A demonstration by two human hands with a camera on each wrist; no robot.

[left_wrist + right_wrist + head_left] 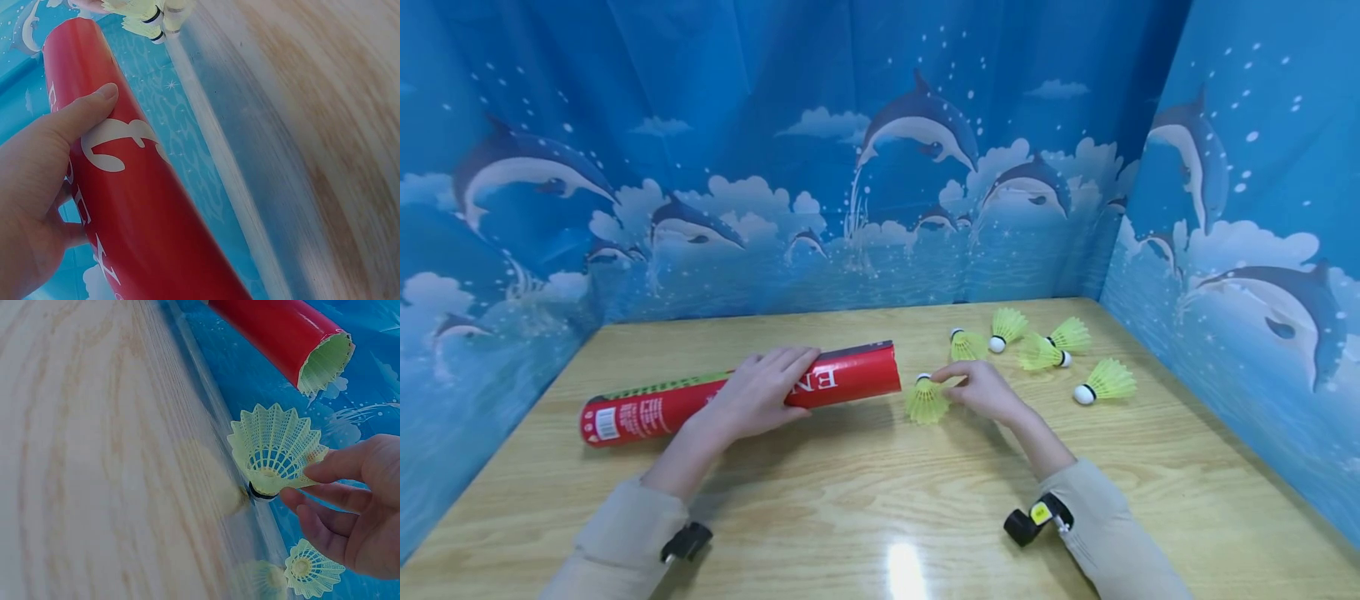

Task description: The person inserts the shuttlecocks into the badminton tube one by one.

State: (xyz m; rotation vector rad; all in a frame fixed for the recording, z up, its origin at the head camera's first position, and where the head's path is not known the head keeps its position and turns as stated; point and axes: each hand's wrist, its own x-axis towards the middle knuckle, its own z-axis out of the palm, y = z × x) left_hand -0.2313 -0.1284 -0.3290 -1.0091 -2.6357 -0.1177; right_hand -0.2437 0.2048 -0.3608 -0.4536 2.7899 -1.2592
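A red cardboard shuttlecock tube (857, 373) lies slanted over the table, its right end raised. My left hand (758, 395) grips it around the middle, thumb on the near side in the left wrist view. Yellow-green skirt edges (325, 365) show inside the tube's open end in the right wrist view. Just right of that end, my right hand (987, 390) pinches a yellow-green shuttlecock (927, 403) by its skirt between thumb and fingers. The skirt points toward me and the white cork with a black band points away.
Several more shuttlecocks lie at the back right of the wooden table (850, 508), among them one near the right edge (1105, 382) and one behind my right hand (967, 344). Blue dolphin-print curtains (775, 167) enclose the table's back and sides.
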